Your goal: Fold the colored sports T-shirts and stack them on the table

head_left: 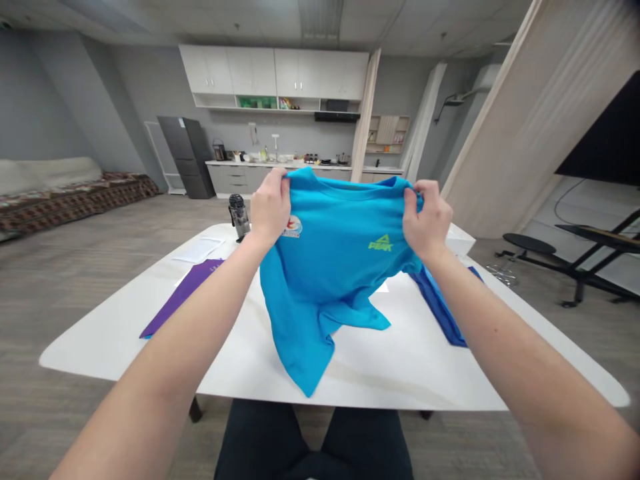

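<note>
A bright blue T-shirt (340, 247) hangs over the white table (400, 373), its collar at the top and its front facing me. It bears a round badge and a green PEAK logo. My left hand (271, 205) pinches the shirt at its left shoulder, and my right hand (427, 215) grips the right shoulder. The lower part droops in folds, with one pointed corner low near the table's front edge; I cannot tell whether it touches the tabletop.
Purple folded cloth (183, 293) lies on the table at left, near white paper (199, 250) and a dark-topped bottle (239, 217). Dark blue folded cloth (440, 310) lies at right, partly behind my forearm. A white box (460, 240) stands behind it.
</note>
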Action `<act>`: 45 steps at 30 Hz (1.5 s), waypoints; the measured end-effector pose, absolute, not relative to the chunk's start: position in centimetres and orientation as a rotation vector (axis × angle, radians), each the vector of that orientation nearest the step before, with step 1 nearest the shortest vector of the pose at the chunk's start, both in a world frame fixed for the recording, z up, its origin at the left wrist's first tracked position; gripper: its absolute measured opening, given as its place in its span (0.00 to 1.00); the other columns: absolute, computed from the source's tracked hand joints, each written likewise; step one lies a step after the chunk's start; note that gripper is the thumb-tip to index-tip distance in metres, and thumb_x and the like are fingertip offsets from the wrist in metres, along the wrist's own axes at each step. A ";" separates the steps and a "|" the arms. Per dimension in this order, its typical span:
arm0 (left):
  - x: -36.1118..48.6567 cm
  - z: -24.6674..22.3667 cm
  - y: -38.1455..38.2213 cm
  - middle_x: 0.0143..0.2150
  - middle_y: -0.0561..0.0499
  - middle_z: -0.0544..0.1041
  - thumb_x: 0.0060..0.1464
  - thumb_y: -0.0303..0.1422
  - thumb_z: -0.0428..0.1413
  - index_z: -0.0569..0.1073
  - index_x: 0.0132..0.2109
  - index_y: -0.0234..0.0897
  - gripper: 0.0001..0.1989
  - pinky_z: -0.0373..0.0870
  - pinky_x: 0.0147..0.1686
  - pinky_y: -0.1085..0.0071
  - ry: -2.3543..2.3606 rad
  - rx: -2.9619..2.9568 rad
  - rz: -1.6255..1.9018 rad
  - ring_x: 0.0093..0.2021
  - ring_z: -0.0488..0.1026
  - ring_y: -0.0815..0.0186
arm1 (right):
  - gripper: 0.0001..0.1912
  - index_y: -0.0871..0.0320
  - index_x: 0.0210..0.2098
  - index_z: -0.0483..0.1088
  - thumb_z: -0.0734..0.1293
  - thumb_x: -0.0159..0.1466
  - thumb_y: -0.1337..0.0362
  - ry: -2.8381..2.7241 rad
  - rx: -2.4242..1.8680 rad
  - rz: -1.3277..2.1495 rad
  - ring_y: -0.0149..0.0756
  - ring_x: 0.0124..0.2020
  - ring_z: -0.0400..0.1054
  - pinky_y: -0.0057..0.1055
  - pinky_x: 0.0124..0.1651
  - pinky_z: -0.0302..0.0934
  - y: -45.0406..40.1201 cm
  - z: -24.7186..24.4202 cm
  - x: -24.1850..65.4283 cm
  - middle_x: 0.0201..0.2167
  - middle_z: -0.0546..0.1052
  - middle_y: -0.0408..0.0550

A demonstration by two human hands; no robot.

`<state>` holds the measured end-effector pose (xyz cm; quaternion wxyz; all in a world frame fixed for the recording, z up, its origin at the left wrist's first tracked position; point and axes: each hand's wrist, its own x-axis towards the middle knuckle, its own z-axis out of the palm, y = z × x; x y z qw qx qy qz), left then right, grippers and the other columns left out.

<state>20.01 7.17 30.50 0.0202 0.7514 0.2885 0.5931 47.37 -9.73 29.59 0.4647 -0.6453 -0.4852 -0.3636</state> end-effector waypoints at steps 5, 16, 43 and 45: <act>21.2 36.0 7.9 0.46 0.46 0.75 0.71 0.42 0.42 0.68 0.51 0.40 0.15 0.65 0.59 0.60 0.864 2.422 1.874 0.57 0.73 0.55 | 0.24 0.58 0.50 0.68 0.50 0.77 0.49 -1.225 -1.614 -1.097 0.44 0.43 0.71 0.35 0.44 0.58 -8.9 35.2 48.1 0.42 0.76 0.53; 30.0 13.1 20.7 0.49 0.37 0.78 0.70 0.37 0.40 0.65 0.56 0.36 0.16 0.68 0.50 0.59 1.382 2.683 0.561 0.50 0.76 0.51 | 0.17 0.59 0.50 0.67 0.53 0.76 0.56 -1.631 -2.259 -0.576 0.49 0.43 0.69 0.37 0.42 0.55 6.2 11.9 55.3 0.42 0.77 0.59; 32.5 -3.2 22.9 0.77 0.47 0.47 0.64 0.59 0.33 0.53 0.74 0.48 0.39 0.36 0.69 0.32 1.402 2.614 0.180 0.77 0.41 0.46 | 0.44 0.39 0.75 0.46 0.44 0.66 0.29 -1.373 -2.694 0.288 0.72 0.73 0.32 0.83 0.61 0.28 8.7 -2.7 61.6 0.76 0.41 0.46; 31.8 -3.3 21.9 0.77 0.47 0.47 0.64 0.60 0.32 0.52 0.74 0.48 0.39 0.36 0.69 0.31 1.386 2.640 0.192 0.77 0.41 0.46 | 0.43 0.39 0.75 0.44 0.44 0.66 0.30 -1.436 -2.675 0.252 0.71 0.74 0.33 0.83 0.61 0.28 8.0 -2.9 61.4 0.76 0.41 0.45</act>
